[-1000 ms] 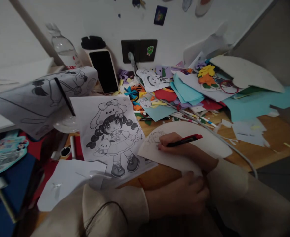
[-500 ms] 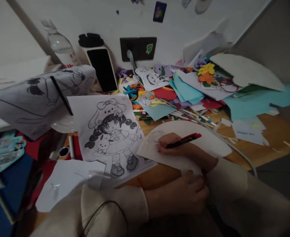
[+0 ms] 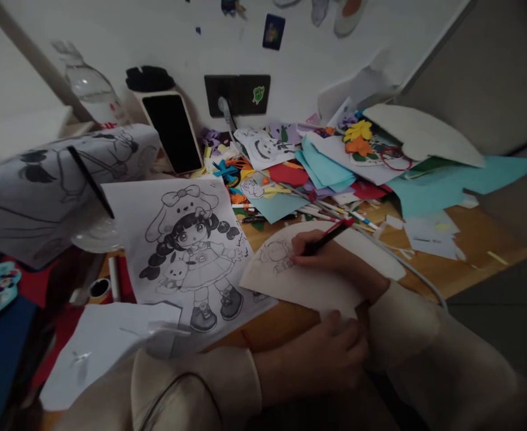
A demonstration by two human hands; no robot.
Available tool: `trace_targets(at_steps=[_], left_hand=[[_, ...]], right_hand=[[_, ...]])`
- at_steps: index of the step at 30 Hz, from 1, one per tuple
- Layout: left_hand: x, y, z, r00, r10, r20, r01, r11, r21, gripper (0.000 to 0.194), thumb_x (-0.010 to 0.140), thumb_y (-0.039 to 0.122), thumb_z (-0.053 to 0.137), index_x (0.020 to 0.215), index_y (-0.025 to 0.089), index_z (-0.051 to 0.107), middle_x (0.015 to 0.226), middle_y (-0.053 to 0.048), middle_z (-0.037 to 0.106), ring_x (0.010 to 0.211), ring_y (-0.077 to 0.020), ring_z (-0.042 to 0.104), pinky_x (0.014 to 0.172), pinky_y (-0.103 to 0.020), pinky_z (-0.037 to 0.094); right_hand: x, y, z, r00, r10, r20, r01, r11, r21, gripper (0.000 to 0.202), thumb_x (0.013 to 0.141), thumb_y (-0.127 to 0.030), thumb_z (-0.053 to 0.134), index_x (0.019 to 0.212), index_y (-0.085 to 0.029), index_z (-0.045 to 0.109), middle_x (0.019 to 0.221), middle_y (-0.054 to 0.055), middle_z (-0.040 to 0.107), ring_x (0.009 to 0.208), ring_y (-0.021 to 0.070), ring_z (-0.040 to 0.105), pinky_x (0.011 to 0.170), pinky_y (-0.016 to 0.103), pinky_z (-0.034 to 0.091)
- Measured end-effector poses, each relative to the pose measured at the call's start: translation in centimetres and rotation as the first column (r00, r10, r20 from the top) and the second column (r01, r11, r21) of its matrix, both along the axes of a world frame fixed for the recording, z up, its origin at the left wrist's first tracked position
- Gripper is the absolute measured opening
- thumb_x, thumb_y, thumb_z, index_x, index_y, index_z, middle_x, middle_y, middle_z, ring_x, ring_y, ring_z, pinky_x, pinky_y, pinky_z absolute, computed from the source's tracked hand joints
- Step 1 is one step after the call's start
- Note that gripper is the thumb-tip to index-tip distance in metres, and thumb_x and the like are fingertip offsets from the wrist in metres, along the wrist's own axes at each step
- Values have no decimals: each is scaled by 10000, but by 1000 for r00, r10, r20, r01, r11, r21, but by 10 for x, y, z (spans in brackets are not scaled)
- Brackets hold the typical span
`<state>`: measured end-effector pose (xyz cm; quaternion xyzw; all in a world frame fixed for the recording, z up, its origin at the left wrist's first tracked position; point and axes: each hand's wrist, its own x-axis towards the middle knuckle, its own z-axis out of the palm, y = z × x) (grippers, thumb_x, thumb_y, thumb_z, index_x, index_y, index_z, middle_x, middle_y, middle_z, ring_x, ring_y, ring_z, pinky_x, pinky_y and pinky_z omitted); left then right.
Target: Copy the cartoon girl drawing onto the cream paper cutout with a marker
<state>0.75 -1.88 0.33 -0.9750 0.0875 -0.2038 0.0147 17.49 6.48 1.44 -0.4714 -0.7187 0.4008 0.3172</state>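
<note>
My right hand (image 3: 321, 257) grips a black-and-red pen (image 3: 328, 237), its writing end down by a sheet of rounded white paper (image 3: 366, 242). Faint line drawing shows on the left part of that paper. My left hand (image 3: 335, 353) is closed at the paper's lower edge, the thumb resting on it and the other fingers curled in. Left of the paper lies a printed line picture (image 3: 200, 257) of a doll-like figure with braids and a dog-eared hat. The rounded paper overlaps its right edge.
A phone (image 3: 173, 134) leans against a dark-lidded cup (image 3: 149, 78) beside a clear bottle (image 3: 90, 90). Colourful paper scraps (image 3: 285, 173) pile along the wall. A grey cable (image 3: 407, 263) runs past the paper's right side. Cut white paper (image 3: 110, 335) lies at front left.
The whole view has shifted, so most things sit farther left. My right hand and the pen have moved slightly over the drawing, and the pen is tilted more steeply. My left hand stays at the paper's edge.
</note>
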Motion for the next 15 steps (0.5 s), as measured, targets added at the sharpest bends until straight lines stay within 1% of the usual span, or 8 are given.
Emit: trace_targets(at_steps=[3, 6, 15], left_hand=[[0, 0, -1, 1000, 2, -5, -3, 1000, -10, 329, 893, 199, 336, 1042, 121, 618, 1166, -134, 549, 1106, -253, 499, 887, -434, 385], [1, 0, -1, 1000, 4, -24, -5, 1000, -13, 319, 890, 199, 346, 1033, 130, 623, 1164, -128, 547, 1095, -246, 501, 888, -435, 383], [-1, 1, 3, 1000, -6, -19, 5, 1000, -20, 326, 890, 179, 333, 1022, 133, 627, 1154, -119, 554, 1112, -256, 487, 877, -428, 385]], right_hand=[[-2, 0, -8, 1000, 22, -22, -21, 999, 45, 325, 802, -263, 580, 542, -161, 414, 549, -34, 432, 528, 85, 394, 511, 235, 304], [-3, 0, -12, 999, 32, -40, -29, 997, 65, 359, 814, -252, 561, 525, -168, 365, 532, -44, 385, 508, 78, 358, 491, 231, 280], [-3, 0, -8, 998, 53, -18, -51, 995, 87, 355, 810, -199, 536, 520, -172, 334, 525, -52, 341, 496, 70, 329, 475, 229, 253]])
